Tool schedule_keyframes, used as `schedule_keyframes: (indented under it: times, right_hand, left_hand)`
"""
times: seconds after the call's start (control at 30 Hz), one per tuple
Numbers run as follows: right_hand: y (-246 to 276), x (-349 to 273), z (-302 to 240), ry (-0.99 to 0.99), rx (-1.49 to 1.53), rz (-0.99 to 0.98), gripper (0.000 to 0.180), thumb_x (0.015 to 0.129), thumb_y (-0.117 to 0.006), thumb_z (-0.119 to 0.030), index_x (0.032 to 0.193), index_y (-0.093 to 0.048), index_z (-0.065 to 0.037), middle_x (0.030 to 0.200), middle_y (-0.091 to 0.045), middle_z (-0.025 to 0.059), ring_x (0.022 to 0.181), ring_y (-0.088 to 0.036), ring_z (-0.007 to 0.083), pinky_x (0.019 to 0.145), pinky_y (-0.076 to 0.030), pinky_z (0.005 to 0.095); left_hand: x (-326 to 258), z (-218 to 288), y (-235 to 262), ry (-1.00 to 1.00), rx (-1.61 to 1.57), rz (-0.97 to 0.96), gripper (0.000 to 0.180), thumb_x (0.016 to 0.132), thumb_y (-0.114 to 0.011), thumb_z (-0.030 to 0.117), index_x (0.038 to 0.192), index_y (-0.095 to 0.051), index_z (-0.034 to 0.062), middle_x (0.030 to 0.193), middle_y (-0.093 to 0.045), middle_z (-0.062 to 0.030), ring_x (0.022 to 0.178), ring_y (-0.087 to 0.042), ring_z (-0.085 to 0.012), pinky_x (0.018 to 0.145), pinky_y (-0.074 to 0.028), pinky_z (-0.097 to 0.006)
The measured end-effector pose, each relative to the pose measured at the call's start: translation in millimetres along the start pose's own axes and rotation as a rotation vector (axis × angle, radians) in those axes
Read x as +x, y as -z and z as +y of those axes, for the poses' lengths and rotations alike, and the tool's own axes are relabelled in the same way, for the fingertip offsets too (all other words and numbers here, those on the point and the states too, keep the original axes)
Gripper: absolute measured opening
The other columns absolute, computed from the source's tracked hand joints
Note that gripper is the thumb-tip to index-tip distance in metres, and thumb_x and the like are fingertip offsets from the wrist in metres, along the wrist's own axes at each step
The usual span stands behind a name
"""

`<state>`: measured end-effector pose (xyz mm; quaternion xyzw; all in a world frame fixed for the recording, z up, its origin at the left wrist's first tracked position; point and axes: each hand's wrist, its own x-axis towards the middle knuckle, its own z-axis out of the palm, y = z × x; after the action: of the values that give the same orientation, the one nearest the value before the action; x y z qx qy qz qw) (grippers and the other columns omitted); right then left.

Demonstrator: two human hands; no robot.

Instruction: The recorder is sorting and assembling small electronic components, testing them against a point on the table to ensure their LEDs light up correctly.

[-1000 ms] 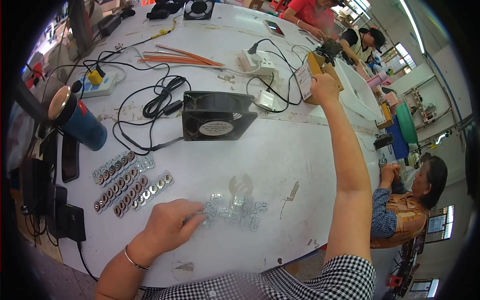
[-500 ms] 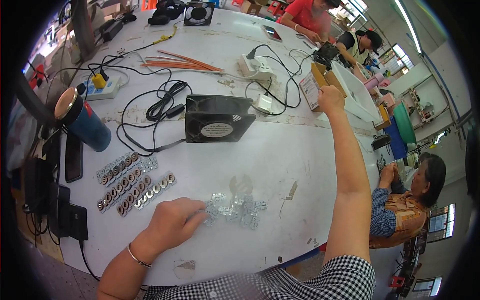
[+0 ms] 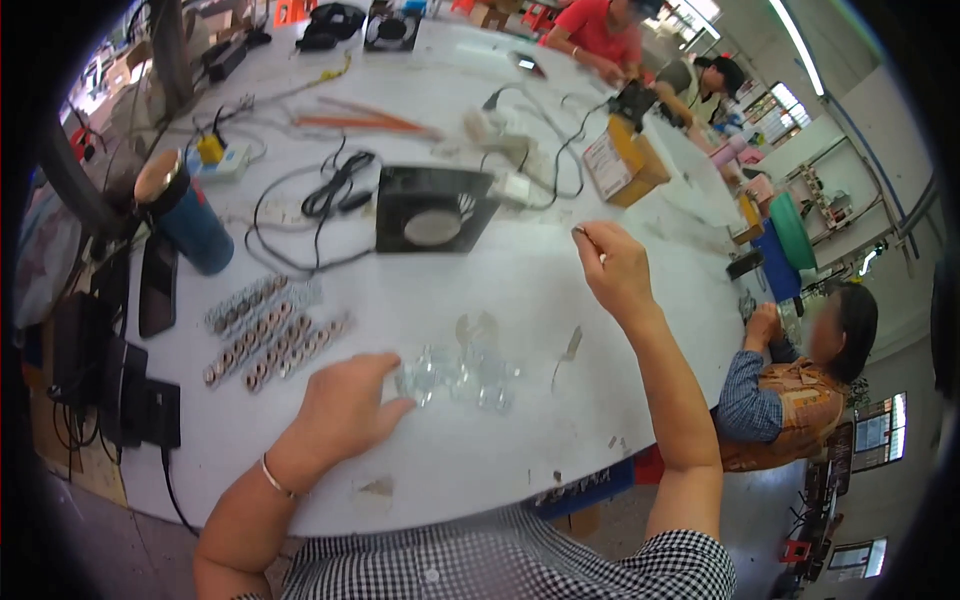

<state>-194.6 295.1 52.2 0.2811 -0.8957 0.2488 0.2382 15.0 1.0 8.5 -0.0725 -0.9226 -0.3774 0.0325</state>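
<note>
Two hands at a white worktable, one on a pile of small clear bags, one lifted with something thin pinched in its fingertips

The left hand lies on the white table, fingers curled loosely, fingertips touching the near edge of the heap of little clear plastic bags without closing on any. The right hand is raised above the table beyond the heap, thumb and forefinger pinched on a small thin piece too tiny to make out. A black square fan sits further back, with black cables looped to its left. Rows of small metal rings lie left of the heap, a blue cylindrical bottle stands beyond them, and a yellow cardboard box sits behind the right hand
</note>
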Motion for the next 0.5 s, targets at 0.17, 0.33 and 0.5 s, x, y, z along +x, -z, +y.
schedule_keyframes:
  times: [0.17,0.33,0.5]
  right_hand:
    - [23,-87,-45,-0.107,0.035,-0.200,0.010,0.088,-0.067,-0.007,0.094,-0.068,0.001,0.077,-0.064,0.0119,0.065,-0.058,0.0198,0.061,-0.047,0.0288]
    - [3,-135,-74,-0.148,0.163,-0.233,0.010,0.088,-0.066,-0.007,0.094,-0.068,0.001,0.078,-0.065,0.0135,0.067,-0.061,0.0212,0.062,-0.048,0.0295]
    - [-10,-123,-90,-0.158,0.214,-0.201,0.013,0.089,-0.065,-0.009,0.095,-0.068,0.001,0.078,-0.066,0.0138,0.068,-0.062,0.0211,0.062,-0.048,0.0304]
  left_hand:
    - [-2,7,0,-0.066,0.104,-0.057,0.044,0.072,-0.077,0.017,0.112,-0.062,0.0046,0.088,-0.066,-0.0151,0.079,-0.064,-0.0329,0.069,-0.051,-0.040]
    - [3,9,-17,-0.117,0.145,-0.054,0.038,0.076,-0.075,0.019,0.109,-0.062,0.0059,0.082,-0.064,-0.0137,0.074,-0.064,-0.0319,0.065,-0.051,-0.040]
    - [2,9,-23,-0.209,0.113,0.003,0.039,0.079,-0.074,0.020,0.113,-0.063,0.0051,0.081,-0.065,-0.0145,0.072,-0.064,-0.0322,0.064,-0.051,-0.040]
